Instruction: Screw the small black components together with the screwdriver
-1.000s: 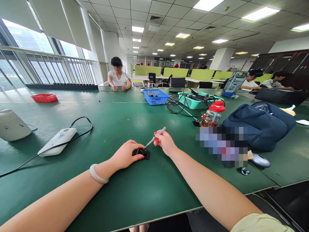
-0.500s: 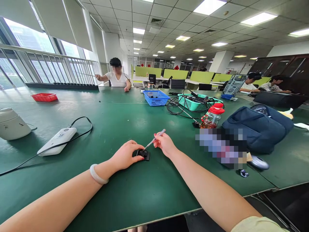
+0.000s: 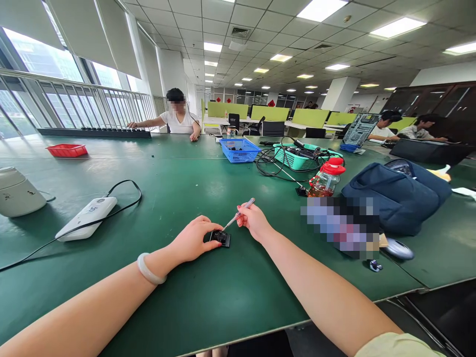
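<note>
My left hand (image 3: 194, 239) grips a small black plastic part (image 3: 222, 238) between thumb and fingers, holding it down on the green table (image 3: 208, 297). The part looks like a flat plate with raised pieces on it; its left side is hidden by my fingers. In my right hand (image 3: 254, 219) is a slim screwdriver (image 3: 240, 213), pinched near its handle and slanting down to the left. Its tip meets the top of the black part, or hovers very close to it; I cannot tell which.
A white power bank (image 3: 87, 218) with a black cable lies left. Farther off are a red tray (image 3: 67, 150), a blue basket (image 3: 240, 150) and a green basket (image 3: 297, 161) with cables. Right stand a red-lidded bottle (image 3: 327, 178) and a navy bag (image 3: 397, 196). A co-worker (image 3: 182, 119) sits opposite.
My hands, the black part and the screwdriver have hardly moved. Across the table, the co-worker's raised hand has reached down and outward to the long black rack.
</note>
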A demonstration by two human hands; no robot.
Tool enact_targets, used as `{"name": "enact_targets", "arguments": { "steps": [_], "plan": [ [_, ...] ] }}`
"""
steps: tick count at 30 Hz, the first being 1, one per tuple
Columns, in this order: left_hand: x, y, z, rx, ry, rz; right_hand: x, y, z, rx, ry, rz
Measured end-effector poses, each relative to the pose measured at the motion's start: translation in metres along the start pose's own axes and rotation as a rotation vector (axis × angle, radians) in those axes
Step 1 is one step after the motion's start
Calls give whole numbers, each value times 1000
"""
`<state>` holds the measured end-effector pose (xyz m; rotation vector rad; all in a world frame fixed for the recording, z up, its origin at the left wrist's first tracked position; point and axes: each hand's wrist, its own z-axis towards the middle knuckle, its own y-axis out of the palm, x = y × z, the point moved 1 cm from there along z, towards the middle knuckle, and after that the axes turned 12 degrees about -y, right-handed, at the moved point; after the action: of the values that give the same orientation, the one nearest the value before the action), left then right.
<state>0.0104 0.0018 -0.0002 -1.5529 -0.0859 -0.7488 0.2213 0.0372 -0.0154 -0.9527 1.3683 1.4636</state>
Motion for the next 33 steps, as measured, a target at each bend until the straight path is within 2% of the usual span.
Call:
{"name": "enact_targets", "arguments": {
  "steps": [4,12,15,19,27,33],
  "plan": [
    [1,0,0,-6,0,10,-3,0,0,-21,-67,-60],
    [0,1,1,-8,-2,2,-16,5,-9,-124,-310,-236],
    [-1,1,1,-9,-6,2,-17,6,-11,-151,-338,-246],
    [-1,1,2,-7,-15,1,-11,4,-6,-138,-290,-205],
    [-1,1,2,-14,-3,-7,2,-1,-1,-23,-3,4],
    [0,1,1,-13,-2,-11,4,-1,-1,-8,50,36]
  ]
}}
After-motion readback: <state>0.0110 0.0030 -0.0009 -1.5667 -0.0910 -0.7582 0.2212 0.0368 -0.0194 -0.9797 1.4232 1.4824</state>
